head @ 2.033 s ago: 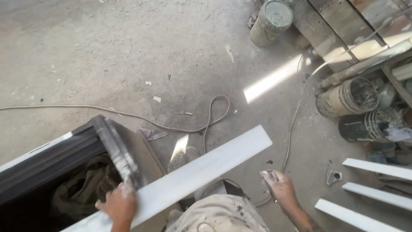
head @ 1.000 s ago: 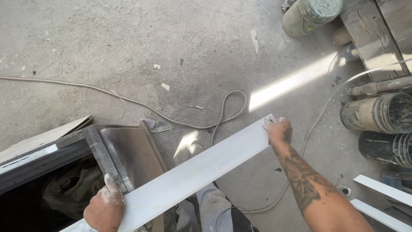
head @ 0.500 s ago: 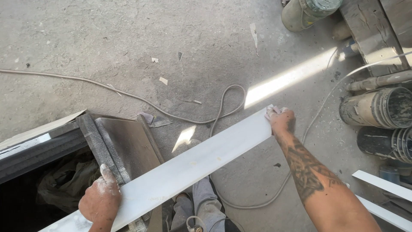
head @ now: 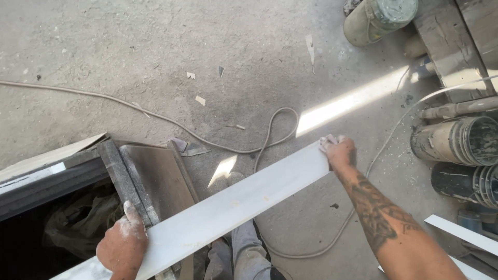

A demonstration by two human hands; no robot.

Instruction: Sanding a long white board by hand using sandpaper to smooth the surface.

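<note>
Over the concrete floor point(head: 155, 46) | white board point(head: 233, 207) | left hand point(head: 123, 248) clamps near end | right hand point(head: 341, 152) fingers closed on far end

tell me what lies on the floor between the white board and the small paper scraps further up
In the head view, a thin cable runs across the dusty concrete floor there, looping near the far end of the white board; the scraps lie beyond it.

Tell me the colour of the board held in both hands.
White board, seen in the head view.
</note>
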